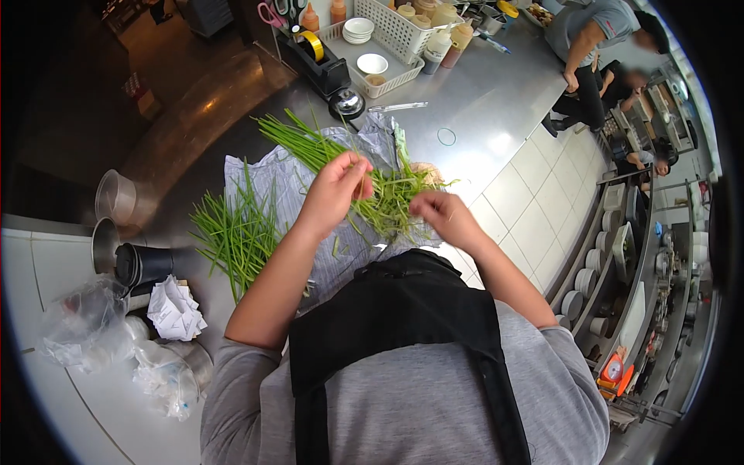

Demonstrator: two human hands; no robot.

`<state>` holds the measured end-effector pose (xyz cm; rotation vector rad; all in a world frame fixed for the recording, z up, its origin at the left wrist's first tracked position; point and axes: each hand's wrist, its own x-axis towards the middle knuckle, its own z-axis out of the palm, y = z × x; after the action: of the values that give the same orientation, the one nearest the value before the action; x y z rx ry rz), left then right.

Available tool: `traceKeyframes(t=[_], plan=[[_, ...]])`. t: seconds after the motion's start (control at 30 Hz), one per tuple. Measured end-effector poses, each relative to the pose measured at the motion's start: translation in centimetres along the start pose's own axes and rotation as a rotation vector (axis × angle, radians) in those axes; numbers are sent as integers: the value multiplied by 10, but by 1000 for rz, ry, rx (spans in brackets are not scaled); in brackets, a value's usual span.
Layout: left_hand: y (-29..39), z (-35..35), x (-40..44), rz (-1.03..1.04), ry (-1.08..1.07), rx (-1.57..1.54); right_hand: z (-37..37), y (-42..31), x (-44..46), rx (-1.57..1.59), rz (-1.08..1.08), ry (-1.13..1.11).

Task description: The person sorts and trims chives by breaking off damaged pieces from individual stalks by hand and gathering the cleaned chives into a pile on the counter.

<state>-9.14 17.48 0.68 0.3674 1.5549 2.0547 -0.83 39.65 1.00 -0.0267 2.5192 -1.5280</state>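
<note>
Long green stalks (294, 139) lie on a striped grey cloth (291, 182) spread over the steel counter. My left hand (339, 186) is closed in a pinch above the cloth, at the near end of these stalks; what it pinches is too small to make out. To its right, my right hand (444, 215) has its fingers curled together beside a pile of loose green scraps (391, 205); anything inside it is hidden. A second bunch of green stalks (240, 232) rests at the cloth's left edge, near my left forearm.
Beyond the cloth are a tape dispenser (322, 66), a metal bell (346, 103) and a white basket (387, 80) with small dishes. Sauce bottles (457, 43) stand behind. Crumpled paper (175, 308) lies at left. People (593, 39) are at the upper right, near shelves (612, 263).
</note>
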Motion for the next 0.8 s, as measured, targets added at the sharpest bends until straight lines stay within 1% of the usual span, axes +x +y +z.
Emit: traceKeyframes(t=[0.03, 0.07, 0.13, 0.17, 0.23, 0.27, 0.33, 0.4, 0.47, 0.53, 0.63, 0.7, 0.73, 0.77, 0.8], plan=[[-2, 8, -3, 8, 17, 7, -4, -9, 6, -43, -50, 159], [-2, 11, -7, 6, 4, 8, -9, -19, 13, -91, -178, 276], [0, 15, -14, -56, -26, 91, -13, -55, 23, -173, -432, 436], [-2, 16, -18, -68, -32, 106, -16, -61, 28, -174, -431, 444], [-2, 18, -27, -77, -56, 121, -18, -69, 38, -768, -752, 381], [-2, 18, -32, -88, -73, 131, -16, -68, 43, -763, -759, 375], [0, 17, -43, -112, -44, 136, -7, -59, 53, -905, -870, 265], [-6, 11, -54, -135, -89, 226, 4, -52, 54, -940, -920, 218], [-14, 1, -68, -164, -84, 207, 18, -46, 48, -886, -928, 120], [-20, -5, -84, -221, -123, 226, 33, -39, 41, -823, -964, 76], [-36, -14, -106, -278, -116, 221, 52, -29, 27, -715, -903, -6], [-40, -16, -116, -360, -136, 186, 58, -29, 21, -701, -915, -38], [-39, -17, -120, -363, -126, 178, 61, -29, 20, -693, -923, -54], [-36, -17, -123, -384, -128, 197, 60, -27, 20, -723, -922, -132], [-35, -18, -125, -402, -128, 217, 59, -26, 21, -718, -930, -145]])
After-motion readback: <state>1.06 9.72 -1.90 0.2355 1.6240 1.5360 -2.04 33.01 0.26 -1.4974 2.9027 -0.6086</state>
